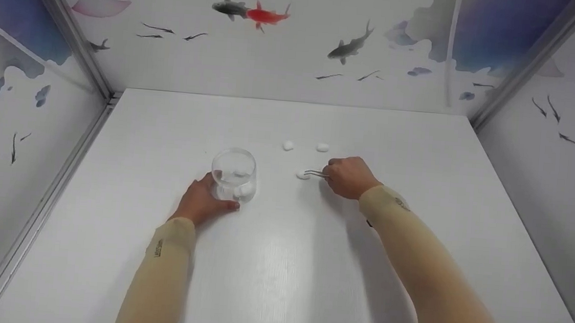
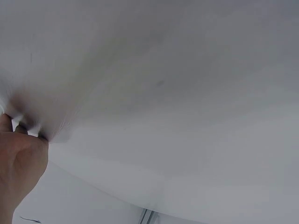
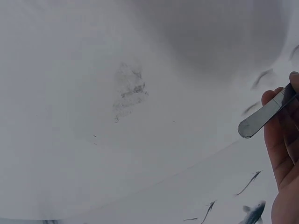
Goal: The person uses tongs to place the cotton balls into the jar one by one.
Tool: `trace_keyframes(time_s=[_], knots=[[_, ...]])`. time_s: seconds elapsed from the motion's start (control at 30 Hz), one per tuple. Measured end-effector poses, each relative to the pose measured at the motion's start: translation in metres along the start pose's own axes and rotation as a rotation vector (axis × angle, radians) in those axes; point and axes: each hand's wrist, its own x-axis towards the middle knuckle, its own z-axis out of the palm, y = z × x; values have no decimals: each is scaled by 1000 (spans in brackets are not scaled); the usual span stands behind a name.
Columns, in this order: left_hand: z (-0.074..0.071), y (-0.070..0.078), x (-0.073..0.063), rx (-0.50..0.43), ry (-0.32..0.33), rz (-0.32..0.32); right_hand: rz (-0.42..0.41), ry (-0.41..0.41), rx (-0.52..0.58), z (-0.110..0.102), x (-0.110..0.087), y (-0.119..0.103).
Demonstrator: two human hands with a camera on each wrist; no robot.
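Observation:
In the head view my left hand [image 1: 201,201] holds a clear round jar [image 1: 234,165], the thumb along its near side and the fingers round its left. Small white pieces like cotton balls [image 1: 242,193] show through its wall. My right hand [image 1: 350,178] grips metal tweezers [image 1: 317,173], whose thin tips are over a white cotton ball [image 1: 302,175] on the table. The flat rear end of the tweezers [image 3: 261,117] sticks out of the hand in the right wrist view. The left wrist view shows the left fingers [image 2: 21,128] at its edge, the jar mostly out of frame.
Two more white cotton balls, a left one [image 1: 287,145] and a right one [image 1: 323,147], lie farther back on the white table [image 1: 267,283]. Panels printed with fish [image 1: 347,48] stand at the back and both sides, with metal posts [image 1: 90,64] at the corners.

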Motion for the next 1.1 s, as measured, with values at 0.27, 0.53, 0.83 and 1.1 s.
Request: trace_keyframes(time_s=[0.27, 0.53, 0.83, 1.1], knots=[[2, -4, 2, -4, 1, 14, 19, -27, 6, 6, 0, -1], [0, -3, 2, -7, -5, 12, 2, -6, 15, 6, 0, -1], [-2, -3, 3, 15, -2, 6, -20, 74, 10, 0, 0, 3], [0, -2, 2, 14, -8, 17, 12, 22, 53, 4, 2, -3]])
